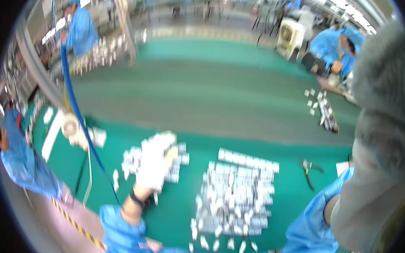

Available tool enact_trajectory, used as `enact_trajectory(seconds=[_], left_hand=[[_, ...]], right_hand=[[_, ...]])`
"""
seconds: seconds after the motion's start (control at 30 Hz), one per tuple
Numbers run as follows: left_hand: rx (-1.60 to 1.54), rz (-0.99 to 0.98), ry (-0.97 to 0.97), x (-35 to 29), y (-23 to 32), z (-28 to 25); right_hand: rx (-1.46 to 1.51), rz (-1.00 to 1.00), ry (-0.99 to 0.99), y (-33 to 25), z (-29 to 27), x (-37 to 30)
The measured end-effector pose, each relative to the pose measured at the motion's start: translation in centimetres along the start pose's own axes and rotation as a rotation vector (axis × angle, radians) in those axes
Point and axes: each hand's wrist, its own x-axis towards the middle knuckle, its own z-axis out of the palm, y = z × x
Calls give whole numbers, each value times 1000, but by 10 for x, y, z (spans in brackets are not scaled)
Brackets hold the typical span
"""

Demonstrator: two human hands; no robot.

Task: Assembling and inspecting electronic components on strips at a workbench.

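Observation:
My left hand (154, 163), in a white glove, is over a group of white strips and small pieces (181, 160) on the green table. Something yellowish shows at its fingers, but motion blur hides whether they grip anything. My right hand (381, 131), gloved too, is raised very close to the camera at the right edge, large and out of focus; its fingers cannot be made out. Between my arms is a wide block of white strips laid in rows (235, 197), with small white pieces scattered on top and along its near side. One longer row (249, 160) is slightly tilted at its far end.
Black-and-yellow pliers (306, 167) rest right of the rows. A grey conveyor belt (204, 94) crosses beyond, carrying a cluster of parts (326, 112). A blue hose (73, 94) and a small fan (72, 126) are at left. Co-workers in blue are at left and far right.

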Motion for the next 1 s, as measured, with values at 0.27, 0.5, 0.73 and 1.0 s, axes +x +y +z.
enact_trajectory(seconds=[0.27,0.5,0.73,1.0], left_hand=[[29,79,81,11,-14,8],[125,215,137,5,4,5],[-154,366,115,-8,48,3],[-768,9,-77,-29,58,16]], right_hand=[[38,318,-14,20,61,26],[22,442,-31,10,123,46],[-1477,757,-837,123,47,-77],[431,1109,464,113,40,-85]])
